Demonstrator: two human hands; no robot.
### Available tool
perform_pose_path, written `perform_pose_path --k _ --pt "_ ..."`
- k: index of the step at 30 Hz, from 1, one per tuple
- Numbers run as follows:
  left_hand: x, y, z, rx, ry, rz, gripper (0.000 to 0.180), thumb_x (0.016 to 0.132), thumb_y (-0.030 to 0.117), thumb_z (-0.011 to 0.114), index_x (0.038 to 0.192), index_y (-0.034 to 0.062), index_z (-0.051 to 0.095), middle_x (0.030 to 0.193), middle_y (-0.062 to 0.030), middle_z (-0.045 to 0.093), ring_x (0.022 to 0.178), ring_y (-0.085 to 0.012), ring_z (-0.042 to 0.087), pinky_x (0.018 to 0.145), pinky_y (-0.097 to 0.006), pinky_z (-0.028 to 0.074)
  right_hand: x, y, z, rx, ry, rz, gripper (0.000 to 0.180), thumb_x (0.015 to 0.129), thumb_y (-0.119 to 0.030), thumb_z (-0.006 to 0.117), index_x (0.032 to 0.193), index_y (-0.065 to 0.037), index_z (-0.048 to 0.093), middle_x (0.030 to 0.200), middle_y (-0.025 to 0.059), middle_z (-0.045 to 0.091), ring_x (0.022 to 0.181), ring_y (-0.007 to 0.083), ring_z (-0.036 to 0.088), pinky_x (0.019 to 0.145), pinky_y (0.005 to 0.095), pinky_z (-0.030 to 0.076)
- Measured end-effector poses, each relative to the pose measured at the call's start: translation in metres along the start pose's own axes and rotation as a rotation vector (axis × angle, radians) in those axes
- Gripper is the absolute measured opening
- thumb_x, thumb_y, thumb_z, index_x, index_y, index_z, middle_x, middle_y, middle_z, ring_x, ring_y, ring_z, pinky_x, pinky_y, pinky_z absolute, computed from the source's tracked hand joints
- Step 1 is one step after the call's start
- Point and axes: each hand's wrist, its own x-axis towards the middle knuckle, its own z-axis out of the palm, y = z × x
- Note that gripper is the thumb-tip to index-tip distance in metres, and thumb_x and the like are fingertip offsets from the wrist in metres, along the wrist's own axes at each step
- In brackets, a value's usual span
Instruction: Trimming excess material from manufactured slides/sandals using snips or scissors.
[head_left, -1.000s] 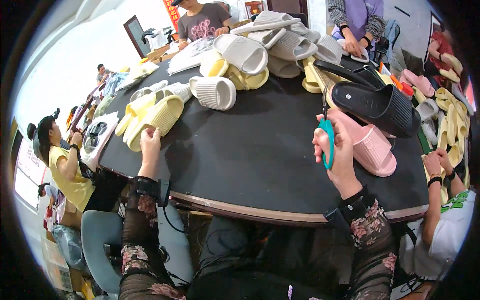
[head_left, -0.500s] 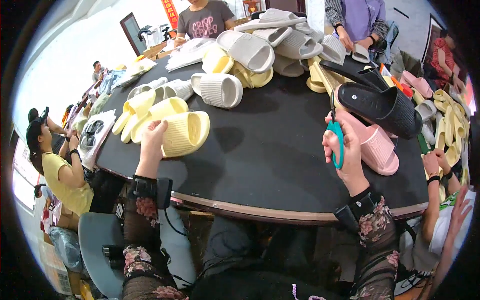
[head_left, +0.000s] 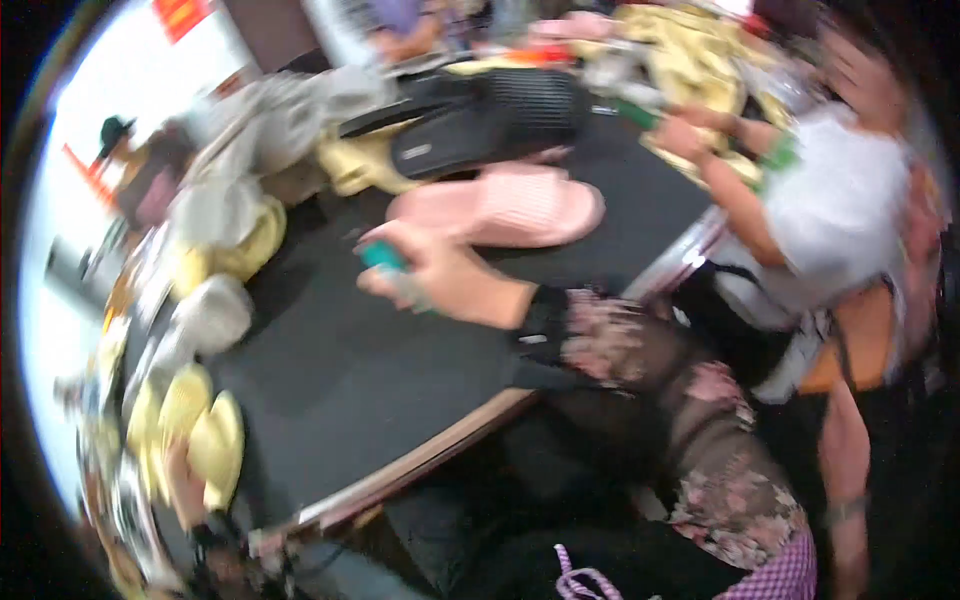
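Frame heavily motion-blurred. Right hand [head_left: 440,270] is closed around teal-handled scissors [head_left: 383,257], held over the black table [head_left: 360,380], just short of the pink slipper [head_left: 510,205]. A black slipper [head_left: 480,125] lies just beyond the pink one. Left hand [head_left: 185,490] sits at the table's near-left edge, touching a yellow slipper [head_left: 215,445]; its grip appears closed, though blur prevents certainty

My right hand [head_left: 440,275] hung over the table [head_left: 380,380] with scissors [head_left: 385,262] in it. Just beyond it lay a slipper [head_left: 505,205], another slipper [head_left: 480,125] behind that. My left hand [head_left: 185,490] touched slippers [head_left: 195,435] at the table's left edge.
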Motion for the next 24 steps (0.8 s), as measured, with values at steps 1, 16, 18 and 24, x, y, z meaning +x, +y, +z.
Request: perform_pose_path --k 1,16,18,24 --pt "0.006 0.0 -0.01 -0.464 -0.193 -0.393 0.046 0.083 -0.006 0.049 0.129 -0.0031 0.045 0.112 -0.0133 0.057 0.104 -0.0223 0.055 0.09 -0.032 0.044 0.003 0.011 0.003 0.08 0.002 -0.094 0.041 0.083 -0.025 0.07 0.113 -0.001 0.054 0.082 0.0047 0.058 0.063 0.0082 0.057 0.055 0.0245 0.047" --pt "0.123 0.221 -0.028 -1.145 -0.157 -0.29 0.026 0.092 0.018 0.052 0.107 -0.0034 0.056 0.104 -0.0107 0.058 0.089 -0.0264 0.055 0.083 -0.046 0.044 -0.013 0.034 -0.011 -0.035 0.245 -0.142 0.033 0.076 -0.014 0.07 0.1 0.004 0.057 0.08 0.0134 0.065 0.074 0.0204 0.065 0.066 0.0316 0.051" --pt "0.113 0.231 -0.027 -1.22 -0.113 -0.363 0.027 0.094 0.021 0.053 0.104 -0.0035 0.058 0.102 -0.0103 0.058 0.087 -0.027 0.055 0.082 -0.048 0.045 -0.019 0.039 -0.025 -0.081 0.28 -0.164 0.036 0.077 -0.014 0.07 0.106 0.002 0.056 0.082 0.0099 0.065 0.068 0.0136 0.064 0.059 0.0276 0.051" --pt "0.114 0.289 -0.044 -1.564 0.04 -0.551 0.045 0.086 -0.001 0.049 0.13 0.0002 0.043 0.094 -0.0034 0.057 0.073 -0.0073 0.05 0.063 -0.021 0.041 0.016 0.02 0.007 0.375 0.127 0.105 0.03 0.086 -0.015 0.059 0.114 -0.007 0.048 0.08 0.0013 0.058 0.055 0.0073 0.051 0.045 0.0199 0.042"
